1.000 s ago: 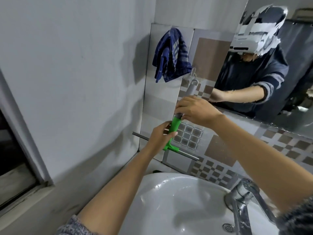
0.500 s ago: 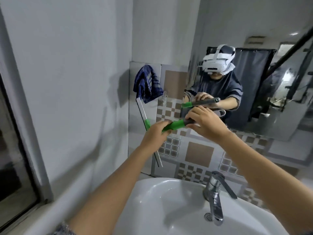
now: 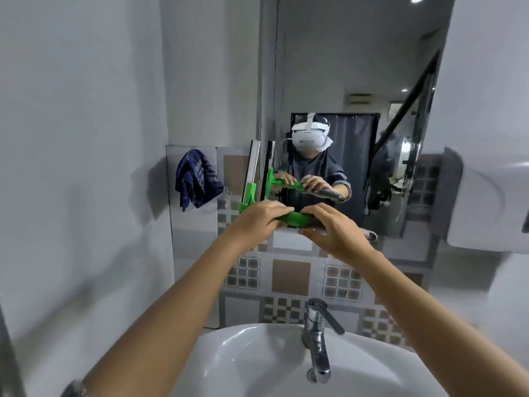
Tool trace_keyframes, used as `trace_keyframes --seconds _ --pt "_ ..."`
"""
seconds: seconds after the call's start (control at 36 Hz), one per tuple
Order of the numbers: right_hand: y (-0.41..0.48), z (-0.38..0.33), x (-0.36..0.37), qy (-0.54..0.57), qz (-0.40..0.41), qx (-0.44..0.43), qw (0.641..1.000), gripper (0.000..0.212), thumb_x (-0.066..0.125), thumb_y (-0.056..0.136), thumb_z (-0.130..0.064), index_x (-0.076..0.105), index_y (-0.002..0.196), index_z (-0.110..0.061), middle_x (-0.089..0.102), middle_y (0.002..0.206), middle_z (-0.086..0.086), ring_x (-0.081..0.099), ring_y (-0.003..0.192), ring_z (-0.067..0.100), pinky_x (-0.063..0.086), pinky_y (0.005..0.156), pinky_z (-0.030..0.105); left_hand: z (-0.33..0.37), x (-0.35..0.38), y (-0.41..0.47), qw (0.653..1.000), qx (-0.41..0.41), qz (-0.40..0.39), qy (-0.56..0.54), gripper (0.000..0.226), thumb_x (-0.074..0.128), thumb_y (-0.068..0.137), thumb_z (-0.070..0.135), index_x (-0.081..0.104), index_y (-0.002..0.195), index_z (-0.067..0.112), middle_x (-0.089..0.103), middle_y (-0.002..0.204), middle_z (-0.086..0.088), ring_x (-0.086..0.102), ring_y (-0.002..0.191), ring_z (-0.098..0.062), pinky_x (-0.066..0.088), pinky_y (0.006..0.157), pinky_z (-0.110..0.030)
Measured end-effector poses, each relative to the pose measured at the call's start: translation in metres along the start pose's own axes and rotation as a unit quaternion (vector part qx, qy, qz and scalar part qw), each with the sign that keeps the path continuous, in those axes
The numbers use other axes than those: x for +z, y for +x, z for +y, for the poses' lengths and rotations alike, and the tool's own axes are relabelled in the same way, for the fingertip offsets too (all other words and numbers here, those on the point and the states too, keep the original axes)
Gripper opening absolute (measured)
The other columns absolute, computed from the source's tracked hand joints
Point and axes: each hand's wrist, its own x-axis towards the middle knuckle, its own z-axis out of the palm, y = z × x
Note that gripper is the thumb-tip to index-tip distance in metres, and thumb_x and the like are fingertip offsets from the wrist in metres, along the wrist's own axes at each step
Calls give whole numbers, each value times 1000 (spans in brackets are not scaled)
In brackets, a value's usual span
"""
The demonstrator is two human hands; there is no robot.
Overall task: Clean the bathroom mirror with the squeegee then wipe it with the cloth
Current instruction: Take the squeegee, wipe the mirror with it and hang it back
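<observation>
A green squeegee (image 3: 248,193) stands with its blade upright against the left edge of the bathroom mirror (image 3: 357,67). Its green handle runs toward me. My left hand (image 3: 257,219) grips the handle close to the blade. My right hand (image 3: 329,227) holds the grey rear end of the handle. A blue checked cloth (image 3: 197,179) hangs on the tiled wall to the left of the mirror. The mirror reflects both hands and the squeegee.
A white washbasin (image 3: 257,365) with a chrome tap (image 3: 317,336) sits below my arms. Patterned tiles (image 3: 289,276) cover the wall under the mirror. A plain grey wall (image 3: 80,167) closes the left side. A white fixture (image 3: 486,207) hangs at the right.
Both hands have lifted the squeegee from near the basin and turned its blade upright against the mirror's left edge. My view has tilted upward.
</observation>
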Motion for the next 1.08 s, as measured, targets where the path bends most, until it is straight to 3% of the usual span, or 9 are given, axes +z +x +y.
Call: trace_keyframes --seconds 0.11,0.25,0.33,0.53,0.61,0.69,0.89,1.0,1.08 --pt "-3 6 -3 -19 28 29 999 40 69 82 -26 59 118 -11 66 104 8 61 94 30 50 74 39 9 -2 16 1000 25 11 -11 42 58 87 3 53 128 9 59 125 -6 52 115 -17 35 101 -22" --pt "1 19 -11 -82 60 21 995 38 63 86 -28 58 121 -14 66 97 5 62 88 28 47 68 36 11 0 34 998 47 42 -23 40 64 84 10 57 124 8 63 120 -8 58 108 -18 43 97 -25" --pt "14 26 -20 -110 86 11 990 39 57 85 -30 59 121 -17 65 90 4 63 83 28 48 63 35 13 1 47 994 44 98 -22 40 65 83 9 58 122 7 63 121 -8 58 110 -18 40 97 -21" --pt "80 54 -51 -174 150 -9 973 37 62 85 -24 59 122 -20 66 95 5 62 84 29 50 64 38 11 -8 108 970 24 241 -17 44 63 83 0 54 125 5 56 129 -11 51 121 -21 37 106 -32" --pt "115 62 -68 -180 182 -7 967 37 62 86 -19 58 122 -20 65 95 6 60 84 29 47 71 40 5 -18 134 944 -2 330 -2 39 59 87 5 53 125 2 55 130 -12 49 123 -22 39 105 -36" --pt "150 72 -83 -186 206 6 961 42 68 82 -17 57 123 -21 64 95 6 58 86 28 46 78 40 -9 -19 144 925 -26 379 10 35 53 92 14 52 124 2 54 130 -12 48 123 -21 39 104 -31" --pt "225 95 -104 -186 240 25 952 39 61 88 -21 54 126 -23 60 94 7 54 87 28 41 83 38 -56 14 139 940 -81 329 30 37 51 89 18 50 124 4 58 121 -10 54 112 -21 52 90 -36" --pt "253 98 -105 -190 238 24 952 38 58 90 -23 53 128 -25 60 96 9 53 89 28 38 84 38 -76 26 144 948 -112 295 41 55 51 91 27 36 138 3 40 143 -12 36 133 -24 32 108 -32" --pt "271 99 -104 -192 249 18 949 37 55 92 -22 52 129 -26 60 98 9 52 90 29 37 84 38 -85 32 149 952 -125 275 41 65 33 93 43 21 145 8 20 154 -6 14 142 -15 10 112 -13"
